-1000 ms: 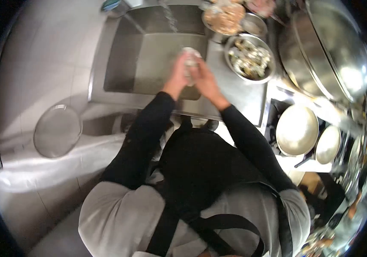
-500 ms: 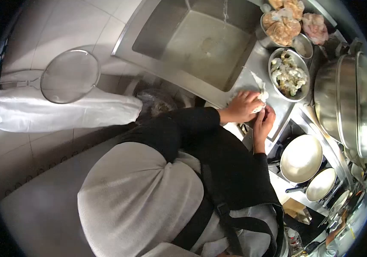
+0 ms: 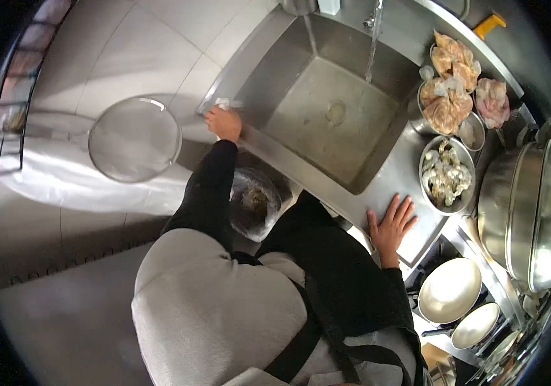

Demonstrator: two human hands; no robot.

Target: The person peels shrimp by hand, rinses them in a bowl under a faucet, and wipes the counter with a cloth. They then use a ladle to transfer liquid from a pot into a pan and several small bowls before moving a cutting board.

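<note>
The left hand (image 3: 223,123) is clamped on a white cloth (image 3: 223,102), partly hidden and blurred, at the sink rim (image 3: 282,154), toward 9 o'clock of the basin (image 3: 307,141). The right hand (image 3: 391,226) lies palm-down, fingers spread apart, on the steel counter (image 3: 391,174) at the basin's 5 o'clock. A metal bowl (image 3: 447,210) of pale food pieces (image 3: 446,177) sits between the right hand's 1 and 2 o'clock.

One cloth (image 3: 223,103), one sink (image 3: 314,145), one strainer (image 3: 135,139)
</note>
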